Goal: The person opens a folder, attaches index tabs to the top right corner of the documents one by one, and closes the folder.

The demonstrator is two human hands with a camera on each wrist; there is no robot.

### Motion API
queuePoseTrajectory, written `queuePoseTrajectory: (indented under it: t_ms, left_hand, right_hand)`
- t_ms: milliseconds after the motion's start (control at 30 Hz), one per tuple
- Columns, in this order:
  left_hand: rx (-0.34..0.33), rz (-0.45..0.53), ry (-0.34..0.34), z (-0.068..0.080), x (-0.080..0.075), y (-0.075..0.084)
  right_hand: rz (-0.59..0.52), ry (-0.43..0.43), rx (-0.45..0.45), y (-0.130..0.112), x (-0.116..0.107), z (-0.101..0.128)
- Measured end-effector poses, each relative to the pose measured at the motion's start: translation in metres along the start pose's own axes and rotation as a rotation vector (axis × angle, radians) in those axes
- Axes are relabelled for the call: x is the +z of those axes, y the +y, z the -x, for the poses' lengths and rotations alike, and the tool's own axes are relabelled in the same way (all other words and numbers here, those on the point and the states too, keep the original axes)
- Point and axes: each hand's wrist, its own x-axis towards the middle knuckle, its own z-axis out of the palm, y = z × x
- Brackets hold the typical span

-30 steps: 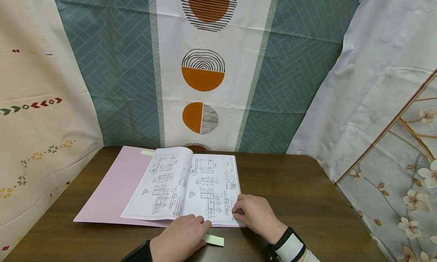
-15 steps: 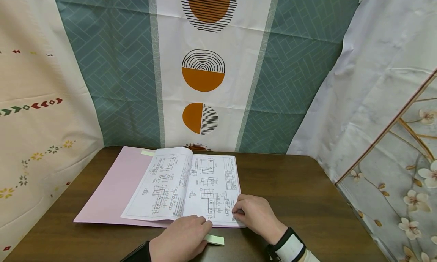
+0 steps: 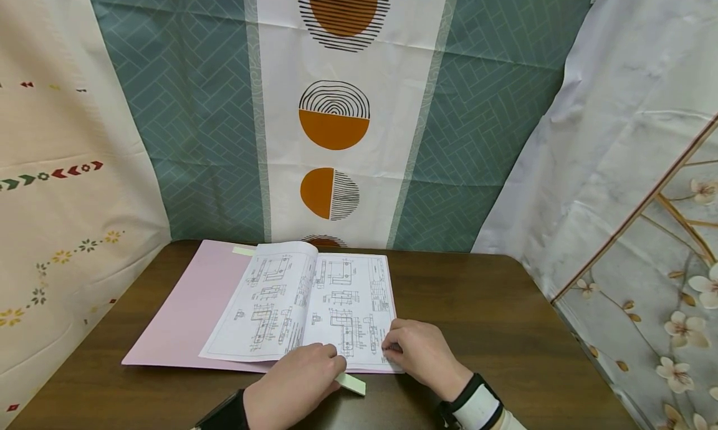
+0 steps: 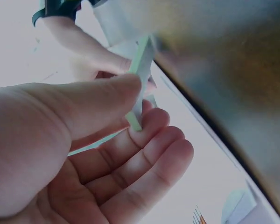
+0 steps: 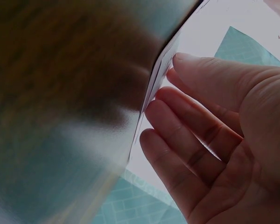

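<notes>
Thumb and fingertips of my left hand [image 3: 300, 380] pinch a pale green sticky note [image 3: 353, 384], whose free end sticks out to the right, just in front of the booklet. That sticky note [image 4: 140, 60] appears edge-on in the left wrist view. A booklet of technical drawings [image 3: 342, 305] lies spread on a pink folder [image 3: 179, 318], its left page [image 3: 263, 305] bowed up near the fold. My right hand [image 3: 423, 355] rests at the booklet's lower right edge. In the right wrist view its fingertips [image 5: 154, 112] touch the page edges, fingers loosely extended.
Another pale green sticky note [image 3: 243, 250] sits at the folder's top, beside the left page. The brown table [image 3: 477, 305] extends right of the booklet. Patterned cloths [image 3: 331, 56] hang behind and at both sides of the table.
My left hand has shifted slightly up and left, and the sticky note's free end now tilts further down to the right. My right hand and the booklet stay put.
</notes>
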Motion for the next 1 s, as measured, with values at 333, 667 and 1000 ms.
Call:
queuePoseTrajectory:
  t_ms: [333, 667, 1000]
  left_hand:
    - [-0.043, -0.009, 0.169, -0.024, -0.018, -0.006]
    - [-0.14, 0.058, 0.208, -0.037, -0.017, -0.024]
    - [-0.209, 0.043, 0.28, -0.041, -0.012, -0.034]
  right_hand:
    - [-0.045, -0.02, -0.015, -0.002, -0.007, 0.0]
    - [-0.06, -0.083, -0.001, -0.001, -0.01, -0.005]
    - [-0.068, -0.164, 0.028, -0.002, -0.014, -0.012]
